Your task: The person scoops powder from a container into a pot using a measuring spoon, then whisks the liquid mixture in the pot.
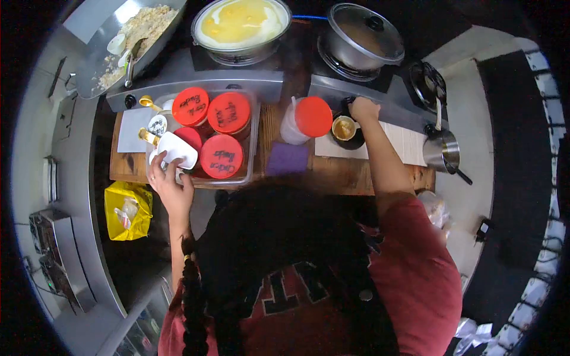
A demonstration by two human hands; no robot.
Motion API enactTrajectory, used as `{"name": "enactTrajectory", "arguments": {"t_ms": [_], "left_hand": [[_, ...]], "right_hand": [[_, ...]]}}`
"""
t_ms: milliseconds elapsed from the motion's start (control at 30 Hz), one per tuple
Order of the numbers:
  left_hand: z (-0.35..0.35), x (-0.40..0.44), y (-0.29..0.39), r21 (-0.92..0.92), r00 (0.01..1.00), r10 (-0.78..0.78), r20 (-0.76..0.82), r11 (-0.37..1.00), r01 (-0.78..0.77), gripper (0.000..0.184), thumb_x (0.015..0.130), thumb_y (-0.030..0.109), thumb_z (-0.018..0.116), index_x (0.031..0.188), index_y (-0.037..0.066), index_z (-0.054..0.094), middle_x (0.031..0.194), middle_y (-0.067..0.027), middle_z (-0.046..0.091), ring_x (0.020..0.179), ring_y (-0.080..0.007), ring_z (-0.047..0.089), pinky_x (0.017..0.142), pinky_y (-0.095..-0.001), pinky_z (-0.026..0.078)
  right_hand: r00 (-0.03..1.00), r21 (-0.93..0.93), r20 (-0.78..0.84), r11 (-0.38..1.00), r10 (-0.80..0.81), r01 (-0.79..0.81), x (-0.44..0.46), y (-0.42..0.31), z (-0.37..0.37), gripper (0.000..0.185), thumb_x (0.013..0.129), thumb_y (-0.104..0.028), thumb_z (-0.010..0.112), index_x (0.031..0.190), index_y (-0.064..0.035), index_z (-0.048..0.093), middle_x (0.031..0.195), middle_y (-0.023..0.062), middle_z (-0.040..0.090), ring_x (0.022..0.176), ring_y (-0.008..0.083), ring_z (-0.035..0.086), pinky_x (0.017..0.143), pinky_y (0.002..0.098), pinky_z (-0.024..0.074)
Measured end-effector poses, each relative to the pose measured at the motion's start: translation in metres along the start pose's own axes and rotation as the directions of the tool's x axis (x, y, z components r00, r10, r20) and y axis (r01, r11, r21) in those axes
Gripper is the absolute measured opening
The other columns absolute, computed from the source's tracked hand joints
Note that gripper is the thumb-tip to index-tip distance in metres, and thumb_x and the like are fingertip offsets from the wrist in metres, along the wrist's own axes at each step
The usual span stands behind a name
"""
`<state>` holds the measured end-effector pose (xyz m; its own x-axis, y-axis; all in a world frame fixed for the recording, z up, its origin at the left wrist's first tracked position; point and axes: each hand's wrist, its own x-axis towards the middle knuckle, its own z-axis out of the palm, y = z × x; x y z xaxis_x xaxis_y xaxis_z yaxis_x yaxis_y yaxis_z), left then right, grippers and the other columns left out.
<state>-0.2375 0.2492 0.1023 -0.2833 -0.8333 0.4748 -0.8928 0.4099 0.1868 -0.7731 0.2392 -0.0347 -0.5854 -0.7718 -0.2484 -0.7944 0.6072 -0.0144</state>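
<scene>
The pot (240, 52) of yellow liquid (237, 21) and the lidded pot (347, 50) are already on burners (240, 61); whether cooking is done, I can't tell. In the bin (255, 130), my red-topped jars (221, 155) are closed. My left hand (171, 187) grips a white cup (179, 150); my right hand (363, 110), its grip unclear, is at a knob (349, 101).

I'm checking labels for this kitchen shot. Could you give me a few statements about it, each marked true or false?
1. The left hand touches a white container. True.
2. The right hand is inside the yellow bag. False: the right hand is by a dark vessel.
3. The glass-lidded pot stands right of the pan of yellow food. True.
4. No red lid has writing. False: several red lids bear black writing.
</scene>
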Motion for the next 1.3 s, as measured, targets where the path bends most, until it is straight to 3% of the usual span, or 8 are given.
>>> {"name": "enactTrajectory", "arguments": {"t_ms": [333, 733, 833, 967, 1033, 1100, 1167, 1300], "left_hand": [[0.002, -0.003, 0.011, 0.019, 0.997, -0.073, -0.035, 0.997, 0.074, 0.031, 0.072, 0.007, 0.061, 0.102, 0.008, 0.070, 0.129, -0.0143, 0.053, 0.125, -0.0376, 0.046, 0.105, -0.0490, 0.034], [-0.010, -0.018, 0.021, -0.032, 0.992, -0.116, -0.041, 0.993, 0.115, 0.036, 0.073, 0.004, 0.061, 0.108, 0.007, 0.068, 0.129, -0.0152, 0.054, 0.122, -0.0368, 0.049, 0.104, -0.0465, 0.037], [-0.013, -0.024, 0.020, -0.071, 0.989, -0.143, -0.034, 0.988, 0.140, 0.037, 0.075, 0.002, 0.061, 0.112, 0.006, 0.065, 0.132, -0.0156, 0.053, 0.126, -0.0380, 0.047, 0.108, -0.0458, 0.035], [-0.019, -0.026, 0.016, -0.072, 0.985, -0.149, -0.081, 0.987, 0.143, 0.034, 0.077, 0.001, 0.060, 0.111, 0.003, 0.063, 0.127, -0.0147, 0.055, 0.123, -0.0333, 0.050, 0.105, -0.0415, 0.039], [-0.015, -0.031, 0.009, -0.580, 0.913, -0.402, -0.069, 0.761, 0.291, 0.027, 0.079, 0.001, 0.059, 0.106, 0.003, 0.063, 0.115, -0.0110, 0.057, 0.114, -0.0255, 0.055, 0.094, -0.0356, 0.045], [-0.030, -0.020, 0.030, -0.945, 0.751, -0.610, 0.254, 0.010, 0.328, 0.024, 0.086, 0.010, 0.055, 0.109, 0.001, 0.057, 0.104, -0.0047, 0.057, 0.096, -0.0184, 0.058, 0.085, -0.0310, 0.047], [-0.052, -0.005, 0.064, -0.937, 0.864, -0.365, 0.346, -0.176, 0.301, 0.028, 0.090, 0.023, 0.055, 0.109, 0.003, 0.053, 0.101, -0.0072, 0.053, 0.089, -0.0209, 0.055, 0.076, -0.0283, 0.046], [-0.124, 0.020, 0.132, -0.949, 0.977, -0.068, 0.202, -0.261, 0.178, 0.038, 0.081, 0.027, 0.066, 0.107, 0.001, 0.055, 0.089, -0.0100, 0.057, 0.074, -0.0158, 0.054, 0.063, -0.0299, 0.045]], "right_hand": [[0.875, -0.555, 0.136, 0.696, -0.465, 0.456, 0.025, -0.035, 0.012, 0.027, 0.091, -0.019, 0.054, 0.102, -0.0150, 0.078, 0.107, 0.0070, 0.075, 0.100, 0.0274, 0.069, 0.089, 0.0463, 0.0381], [0.660, -0.557, 0.456, 0.387, -0.597, 0.735, 0.043, -0.046, 0.008, 0.026, 0.087, -0.019, 0.058, 0.101, -0.0042, 0.076, 0.105, 0.0121, 0.074, 0.099, 0.0303, 0.070, 0.082, 0.0475, 0.0498], [0.986, -0.054, -0.047, 0.986, -0.162, 0.160, 0.098, -0.014, 0.090, 0.027, 0.086, -0.021, 0.060, 0.096, 0.0002, 0.074, 0.100, 0.0168, 0.073, 0.098, 0.0340, 0.070, 0.081, 0.0505, 0.0523], [0.876, -0.216, 0.160, 0.850, -0.455, 0.481, 0.031, -0.010, -0.016, 0.030, 0.087, -0.024, 0.055, 0.096, -0.0026, 0.074, 0.102, 0.0196, 0.072, 0.100, 0.0375, 0.069, 0.087, 0.0460, 0.0533], [0.921, 0.004, 0.183, 0.937, -0.345, 0.350, 0.043, 0.011, -0.008, 0.034, 0.087, -0.029, 0.057, 0.092, 0.0001, 0.074, 0.093, 0.0201, 0.073, 0.091, 0.0361, 0.071, 0.082, 0.0443, 0.0542], [0.864, 0.428, 0.236, 0.845, -0.445, 0.319, 0.080, 0.052, 0.040, 0.041, 0.089, -0.038, 0.061, 0.079, -0.0001, 0.074, 0.076, 0.0163, 0.072, 0.075, 0.0313, 0.070, 0.072, 0.0429, 0.0534], [0.898, 0.709, 0.312, 0.705, -0.311, -0.001, 0.073, 0.059, 0.052, 0.047, 0.092, -0.041, 0.064, 0.072, 0.0009, 0.071, 0.066, 0.0131, 0.067, 0.061, 0.0169, 0.064, 0.062, 0.0344, 0.0480], [0.899, 0.584, 0.207, 0.786, -0.387, 0.203, 0.063, 0.056, 0.041, 0.055, 0.092, -0.052, 0.060, 0.074, -0.0013, 0.072, 0.068, 0.0128, 0.068, 0.063, 0.0210, 0.066, 0.064, 0.0363, 0.0492]]}}
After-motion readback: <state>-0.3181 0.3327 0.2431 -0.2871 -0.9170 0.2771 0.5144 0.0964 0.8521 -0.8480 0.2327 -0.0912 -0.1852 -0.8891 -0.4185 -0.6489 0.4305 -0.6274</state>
